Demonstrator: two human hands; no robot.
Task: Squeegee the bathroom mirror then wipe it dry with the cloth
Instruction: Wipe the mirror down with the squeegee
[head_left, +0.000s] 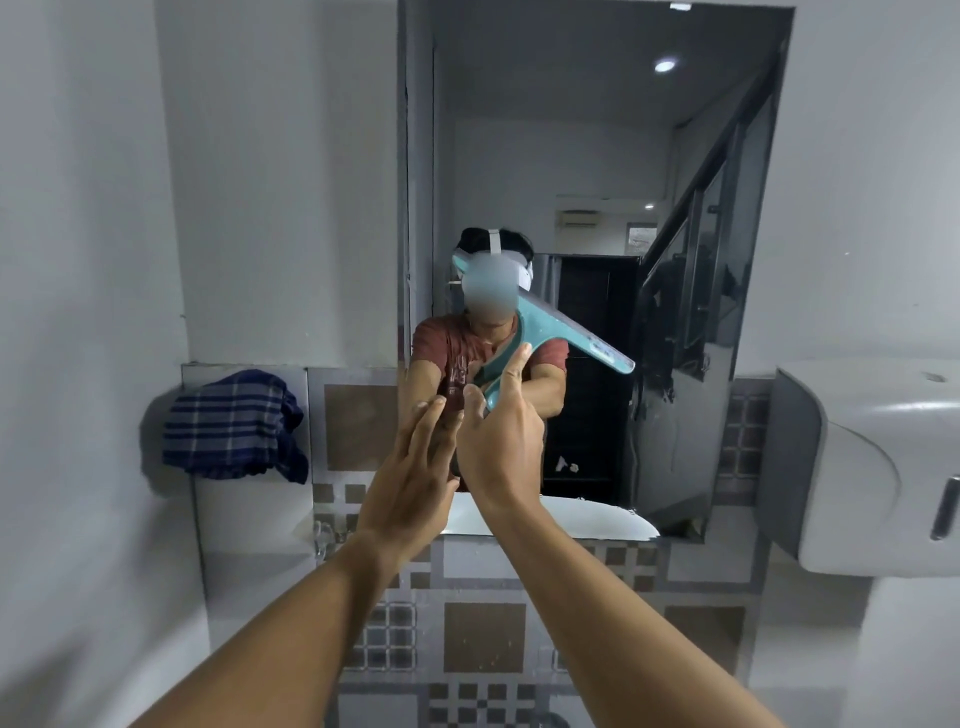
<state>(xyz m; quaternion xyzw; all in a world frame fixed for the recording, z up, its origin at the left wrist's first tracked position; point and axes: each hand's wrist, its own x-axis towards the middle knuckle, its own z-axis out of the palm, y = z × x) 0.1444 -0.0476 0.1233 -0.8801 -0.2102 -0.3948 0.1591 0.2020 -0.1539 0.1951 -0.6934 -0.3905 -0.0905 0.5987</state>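
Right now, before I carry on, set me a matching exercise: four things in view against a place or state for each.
1 squeegee; 2 checked cloth; 3 left hand; 4 white dispenser.
A open, holding nothing; B draped left of the mirror; C on the right wall; D held in the right hand.
Pairs: 1-D, 2-B, 3-A, 4-C.

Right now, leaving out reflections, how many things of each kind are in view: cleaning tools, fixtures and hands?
Teal squeegee: 1
Blue plaid cloth: 1
Mirror: 1
White wall dispenser: 1
Hands: 2, left hand and right hand
Total: 6
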